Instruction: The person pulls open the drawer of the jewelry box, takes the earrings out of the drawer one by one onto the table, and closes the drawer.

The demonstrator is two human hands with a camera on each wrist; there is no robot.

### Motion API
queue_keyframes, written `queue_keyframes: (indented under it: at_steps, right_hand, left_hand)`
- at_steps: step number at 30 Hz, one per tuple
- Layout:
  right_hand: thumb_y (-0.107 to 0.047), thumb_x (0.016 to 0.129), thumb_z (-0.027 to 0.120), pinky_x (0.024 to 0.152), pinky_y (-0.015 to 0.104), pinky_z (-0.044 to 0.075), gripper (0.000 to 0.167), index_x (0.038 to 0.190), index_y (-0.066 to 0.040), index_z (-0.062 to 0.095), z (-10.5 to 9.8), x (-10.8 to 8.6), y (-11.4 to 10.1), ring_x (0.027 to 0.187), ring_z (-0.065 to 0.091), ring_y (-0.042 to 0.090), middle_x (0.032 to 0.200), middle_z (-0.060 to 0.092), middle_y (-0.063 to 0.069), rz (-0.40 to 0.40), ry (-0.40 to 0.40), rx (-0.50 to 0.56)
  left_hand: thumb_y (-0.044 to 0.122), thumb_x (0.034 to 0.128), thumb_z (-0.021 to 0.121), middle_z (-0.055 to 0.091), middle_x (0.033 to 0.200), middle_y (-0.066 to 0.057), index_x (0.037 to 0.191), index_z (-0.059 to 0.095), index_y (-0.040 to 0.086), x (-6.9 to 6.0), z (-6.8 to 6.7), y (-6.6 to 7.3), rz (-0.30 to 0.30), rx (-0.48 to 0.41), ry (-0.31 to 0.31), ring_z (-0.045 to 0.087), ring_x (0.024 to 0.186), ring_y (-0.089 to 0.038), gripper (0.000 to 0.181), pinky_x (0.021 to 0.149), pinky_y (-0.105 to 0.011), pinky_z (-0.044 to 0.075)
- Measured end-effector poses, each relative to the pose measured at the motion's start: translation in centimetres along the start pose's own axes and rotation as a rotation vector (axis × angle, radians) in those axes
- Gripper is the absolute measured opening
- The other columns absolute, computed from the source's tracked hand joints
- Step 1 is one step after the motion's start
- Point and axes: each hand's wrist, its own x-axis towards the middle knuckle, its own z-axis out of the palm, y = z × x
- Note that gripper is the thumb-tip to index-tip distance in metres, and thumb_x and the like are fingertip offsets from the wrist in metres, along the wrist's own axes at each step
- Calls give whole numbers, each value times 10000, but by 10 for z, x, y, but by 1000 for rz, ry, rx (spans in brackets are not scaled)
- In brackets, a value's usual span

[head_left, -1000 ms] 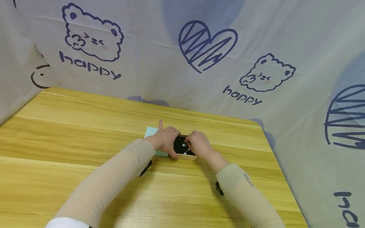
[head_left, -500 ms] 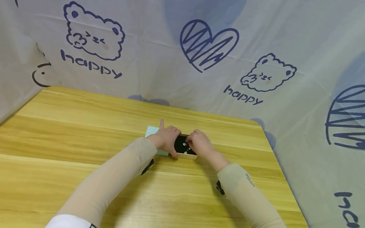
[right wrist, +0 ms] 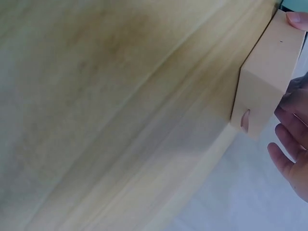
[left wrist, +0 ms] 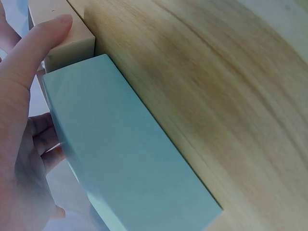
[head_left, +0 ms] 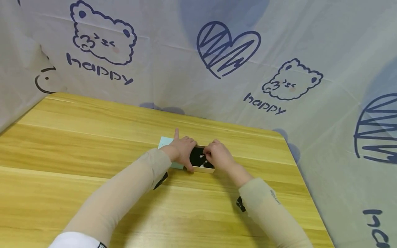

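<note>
A pale mint box sleeve (head_left: 176,166) lies on the table with its cream drawer (head_left: 203,170) slid out to the right. Black lining (head_left: 195,156) fills the drawer, and small silvery jewelry (head_left: 203,164) lies on it. My left hand (head_left: 182,151) straddles the box where sleeve and drawer meet; the left wrist view shows its thumb (left wrist: 61,28) pressed on the drawer's side wall. Over the drawer's right end, my right hand (head_left: 218,156) has thumb and forefinger together at a silvery piece of jewelry (head_left: 202,156), apparently pinching it. Its fingertips are partly hidden.
The wooden table (head_left: 93,144) extends around the box. A white cloth (head_left: 173,62) with bear and heart drawings hangs behind it and along the sides. A small ribbon tab (right wrist: 245,120) sticks out of the drawer's end.
My right hand has shifted slightly to the right over the drawer, and the upper silvery piece has moved a little with it. My left hand keeps its hold on the box.
</note>
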Motion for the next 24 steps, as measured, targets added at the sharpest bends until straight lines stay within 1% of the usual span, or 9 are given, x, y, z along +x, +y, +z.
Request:
queue_keyframes:
  at_steps: [5,13,18,24]
  right_hand:
    - [-24,840,630,755,325,510,114,893,-29,730,-5,-1,0,805,549,210,849,698,82,14,19,43]
    - [-40,847,631,750,311,510,117,901,-43,734,-10,-2,2,818,552,197,857,700,71,48,11,28]
    - [-59,852,638,792,335,509,108,908,-54,731,-16,-4,4,856,554,201,885,704,61,84,8,51]
    - [-60,854,631,811,352,510,109,898,-46,730,-25,-8,13,881,562,215,898,709,70,126,48,77]
  left_hand:
    - [692,668,674,376,1479,-27,1441,350,164,0,0,0,-3,10,-3,304,1392,-218,991,1105,-650,-38]
    - [688,669,677,386,1473,-32,1437,358,157,1,0,1,-4,11,0,318,1384,-217,987,1106,-649,-35]
    - [684,669,678,366,1486,-43,1441,348,149,0,1,2,0,2,-6,308,1390,-226,995,1102,-654,-40]
    - [673,669,689,357,1490,-50,1446,336,141,2,2,1,8,-9,-3,302,1392,-231,1006,1100,-655,-49]
